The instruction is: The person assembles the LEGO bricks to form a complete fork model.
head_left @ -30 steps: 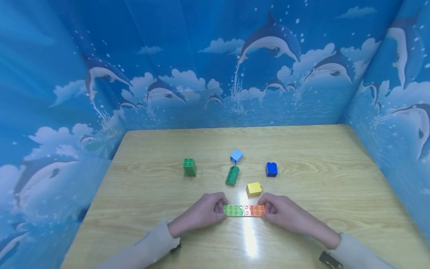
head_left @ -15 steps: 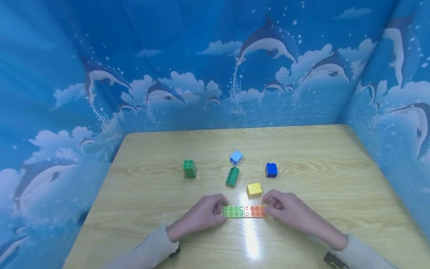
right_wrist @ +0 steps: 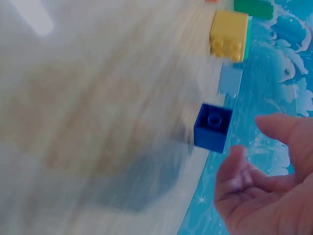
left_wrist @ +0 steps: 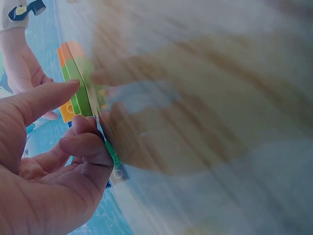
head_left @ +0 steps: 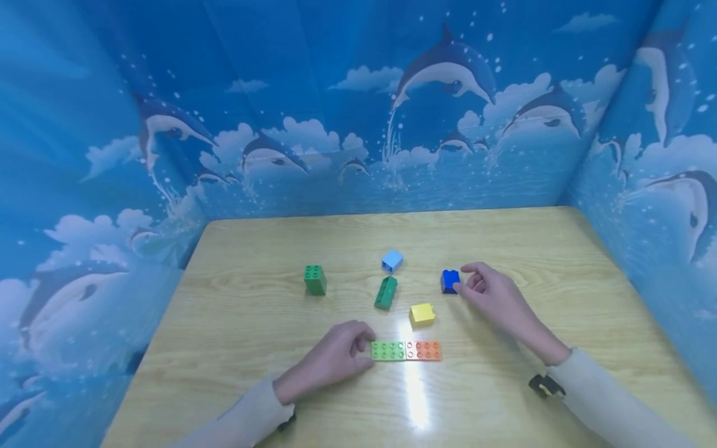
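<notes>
Head view, right of centre: half-open, empty right hand (head_left: pixel 495 300) could topple blue brick (head_left: pixel 449 282) by clipping it; left hand (head_left: pixel 332 356), half-curled, grip unclear.

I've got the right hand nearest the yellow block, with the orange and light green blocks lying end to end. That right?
Not the yellow block: the head view shows the right hand nearest the dark blue block. The rest stands.

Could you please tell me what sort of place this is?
Likely an indoor, screened-off workspace, perhaps for play: there is a wood-grain table, a dolphin-print backdrop behind it and on both sides, and toy bricks on top.
</notes>
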Demonstrator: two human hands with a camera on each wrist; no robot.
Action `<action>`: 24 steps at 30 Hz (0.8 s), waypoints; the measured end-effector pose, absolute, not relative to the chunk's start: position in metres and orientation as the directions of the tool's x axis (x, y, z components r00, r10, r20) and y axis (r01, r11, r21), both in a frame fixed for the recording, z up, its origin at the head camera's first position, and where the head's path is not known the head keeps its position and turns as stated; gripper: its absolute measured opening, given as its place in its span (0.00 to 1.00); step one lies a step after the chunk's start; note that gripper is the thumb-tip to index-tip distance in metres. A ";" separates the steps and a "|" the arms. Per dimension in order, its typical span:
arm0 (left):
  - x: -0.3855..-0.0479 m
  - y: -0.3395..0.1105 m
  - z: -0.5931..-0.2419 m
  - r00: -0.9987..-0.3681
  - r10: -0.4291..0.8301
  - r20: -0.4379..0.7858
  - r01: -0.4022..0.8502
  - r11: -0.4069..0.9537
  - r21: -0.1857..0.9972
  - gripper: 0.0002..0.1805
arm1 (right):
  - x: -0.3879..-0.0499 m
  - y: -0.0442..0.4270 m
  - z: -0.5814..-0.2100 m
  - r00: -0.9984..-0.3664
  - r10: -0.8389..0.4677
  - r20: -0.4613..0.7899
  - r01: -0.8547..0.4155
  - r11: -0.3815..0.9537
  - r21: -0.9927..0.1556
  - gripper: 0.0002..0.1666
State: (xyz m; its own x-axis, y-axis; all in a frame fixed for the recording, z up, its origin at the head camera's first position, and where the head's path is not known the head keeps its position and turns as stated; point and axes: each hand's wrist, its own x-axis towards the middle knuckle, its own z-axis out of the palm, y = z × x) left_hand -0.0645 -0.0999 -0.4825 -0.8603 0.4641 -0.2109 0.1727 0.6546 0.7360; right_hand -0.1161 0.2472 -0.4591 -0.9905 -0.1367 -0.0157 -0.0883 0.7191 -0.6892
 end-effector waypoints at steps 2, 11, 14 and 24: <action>-0.065 -0.100 -0.483 -0.858 0.474 -0.198 0.189 0.649 0.737 0.23 | -0.123 0.247 -0.458 -0.988 -0.142 -0.062 -0.065 0.739 -0.671 0.37; -0.065 -0.104 -0.479 -0.852 0.478 -0.213 0.183 0.654 0.734 0.23 | -0.145 0.237 -0.460 -0.967 -0.156 -0.202 0.001 0.788 -0.616 0.43; -0.067 -0.103 -0.479 -0.848 0.477 -0.231 0.174 0.661 0.730 0.22 | -0.148 0.237 -0.459 -0.965 -0.135 -0.225 0.029 0.796 -0.605 0.40; -0.067 -0.105 -0.484 -0.848 0.489 -0.203 0.205 0.657 0.726 0.22 | -0.153 0.235 -0.459 -0.957 -0.126 -0.261 0.049 0.816 -0.576 0.41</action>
